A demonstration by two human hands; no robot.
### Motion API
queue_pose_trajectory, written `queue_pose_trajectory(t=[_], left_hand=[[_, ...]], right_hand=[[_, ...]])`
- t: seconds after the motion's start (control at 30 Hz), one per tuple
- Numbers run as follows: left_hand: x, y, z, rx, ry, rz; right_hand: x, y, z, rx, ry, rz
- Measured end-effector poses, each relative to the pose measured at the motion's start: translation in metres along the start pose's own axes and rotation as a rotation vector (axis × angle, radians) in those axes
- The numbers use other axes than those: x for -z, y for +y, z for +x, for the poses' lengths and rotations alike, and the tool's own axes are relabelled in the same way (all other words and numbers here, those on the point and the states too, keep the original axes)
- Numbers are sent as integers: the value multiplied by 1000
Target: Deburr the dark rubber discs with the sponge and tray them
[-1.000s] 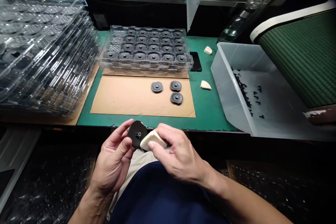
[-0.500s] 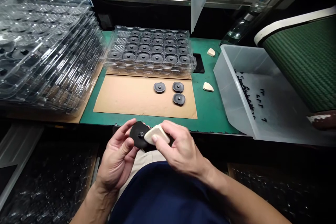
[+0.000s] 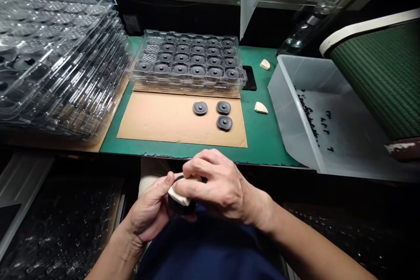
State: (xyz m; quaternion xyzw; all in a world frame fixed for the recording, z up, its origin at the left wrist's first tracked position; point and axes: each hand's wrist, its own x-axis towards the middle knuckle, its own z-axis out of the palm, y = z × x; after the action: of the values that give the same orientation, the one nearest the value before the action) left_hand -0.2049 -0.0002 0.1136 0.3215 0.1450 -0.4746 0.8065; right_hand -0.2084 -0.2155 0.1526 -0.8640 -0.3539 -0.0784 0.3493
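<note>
Below the table's front edge, my left hand [image 3: 152, 210] is closed around a round black plastic part [image 3: 181, 208]. My right hand [image 3: 219, 186] grips a cream-coloured sponge pad [image 3: 179, 195] and presses it against the face of that part. Fingers and pad cover much of the part. On the brown cardboard sheet [image 3: 154, 118] lie three similar dark discs, among them a left one [image 3: 200, 108], a back right one [image 3: 223, 107] and a front right one [image 3: 224, 123]. Each shows a small knob at its centre.
Behind the cardboard, a clear blister tray [image 3: 138, 76] holds several dark discs. Stacked clear trays [image 3: 98, 65] rise at left. Two cream pads, one far [image 3: 265, 64] and one near [image 3: 261, 107], lie on the green mat [image 3: 272, 140]. A plastic bin [image 3: 295, 135] with small black pieces stands right.
The black part has tilted and moved slightly lower in my left hand. My right hand has turned, its fingers now curled over the pad and covering more of the part.
</note>
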Motion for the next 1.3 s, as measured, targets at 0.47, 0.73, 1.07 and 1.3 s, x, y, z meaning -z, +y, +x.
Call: queue_pose_trajectory(t=[0.47,0.73,1.07,1.3], left_hand=[[-9,-6,4,-718,289,247],[-5,3,-7,-434,225,157],[-18,-10,1,-202,107,36],[-18,3,15,-200,342,167]], right_hand=[[-18,-27,5,-849,118,585],[-12,-13,-1,-487,146,-52],[-5,-4,-7,-471,423,281],[-15,14,-41,-882,440,438]])
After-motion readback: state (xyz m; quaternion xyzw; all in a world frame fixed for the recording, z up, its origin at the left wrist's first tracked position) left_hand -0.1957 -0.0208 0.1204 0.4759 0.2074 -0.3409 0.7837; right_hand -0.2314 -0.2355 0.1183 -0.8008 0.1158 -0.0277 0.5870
